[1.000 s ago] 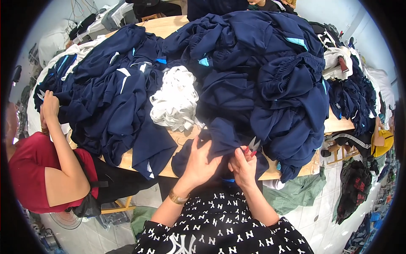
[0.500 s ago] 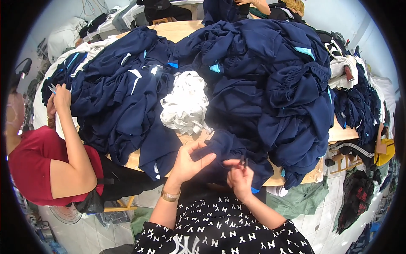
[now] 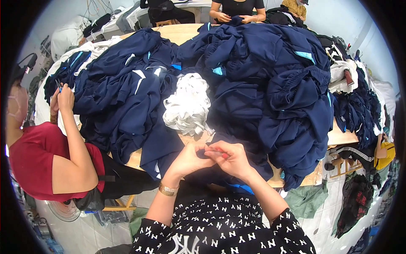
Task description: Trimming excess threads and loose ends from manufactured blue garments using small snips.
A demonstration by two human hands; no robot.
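My two hands meet above the near edge of the table, over a navy garment (image 3: pixel 253 163). My left hand (image 3: pixel 188 160) is closed, thumb and fingers pinching the navy cloth at its upper edge. In my right hand (image 3: pixel 232 158) is a small pair of thread snips (image 3: pixel 225 155); only a red bit shows between the curled fingers. The fingertips of both hands touch or nearly touch, hiding what lies between them. Just beyond, a heap of white fabric strips (image 3: pixel 188 103) sits between piles of navy garments.
Large navy garment piles (image 3: pixel 249 89) cover the wooden table (image 3: pixel 179 31). At the left, a person in a red top (image 3: pixel 59 161) holds scissors (image 3: pixel 59 86). A person in black (image 3: pixel 237 10) handles navy cloth across the table. Green cloth (image 3: pixel 306 201) lies on the floor.
My right hand has moved left and up to meet my left hand, whose thumb and fingers have closed together. The person across the table has come into fuller view.
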